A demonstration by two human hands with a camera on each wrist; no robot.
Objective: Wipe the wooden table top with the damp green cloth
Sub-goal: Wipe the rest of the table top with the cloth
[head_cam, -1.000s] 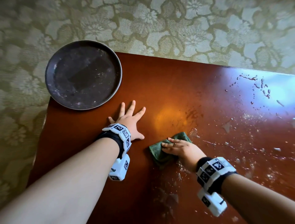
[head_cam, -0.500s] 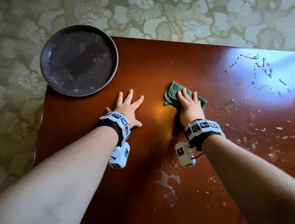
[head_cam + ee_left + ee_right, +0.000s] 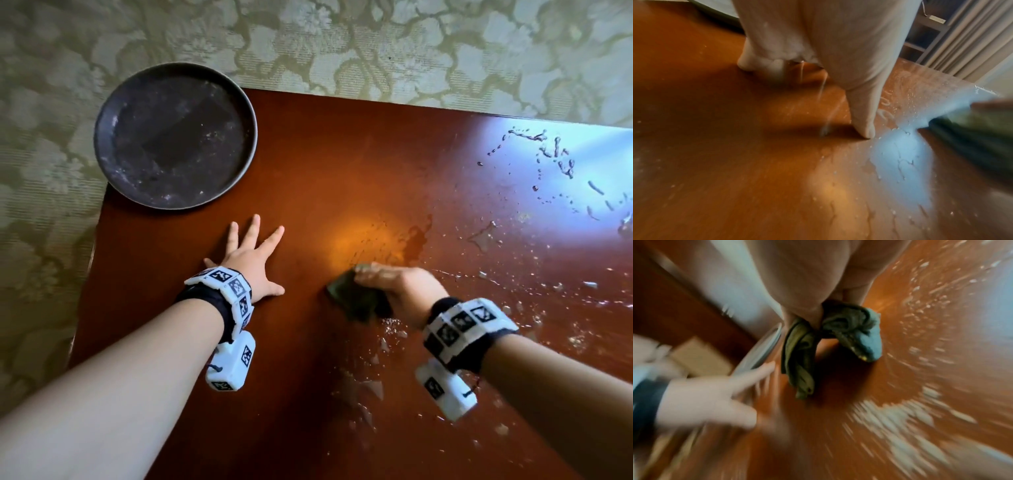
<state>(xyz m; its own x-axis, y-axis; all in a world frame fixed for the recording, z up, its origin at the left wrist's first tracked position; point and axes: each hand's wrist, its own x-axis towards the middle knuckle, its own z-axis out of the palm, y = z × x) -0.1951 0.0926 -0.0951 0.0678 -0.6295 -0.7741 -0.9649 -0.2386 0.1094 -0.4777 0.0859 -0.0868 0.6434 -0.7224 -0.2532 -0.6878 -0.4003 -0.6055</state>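
The reddish wooden table top (image 3: 342, 164) is wet with streaks and drops. My right hand (image 3: 394, 287) lies over the bunched green cloth (image 3: 349, 298) near the table's middle, fingers pointing left, blurred by motion. In the right wrist view the cloth (image 3: 801, 353) bulges out on both sides of the thumb, which holds it against the wood. My left hand (image 3: 253, 250) rests flat on the table with fingers spread, left of the cloth and apart from it. The left wrist view shows that hand (image 3: 818, 48) from behind and the cloth (image 3: 972, 142) at the right edge.
A round dark metal tray (image 3: 174, 135) sits on the far left corner, overhanging the edge. Water drops (image 3: 555, 161) dot the far right under a window glare, and a small puddle (image 3: 363, 387) lies near me. Patterned carpet (image 3: 44, 171) surrounds the table.
My right hand pushed the cloth away from me to the table's far middle, then pulled it back toward me and turned its fingers left. The left hand stayed flat in place.
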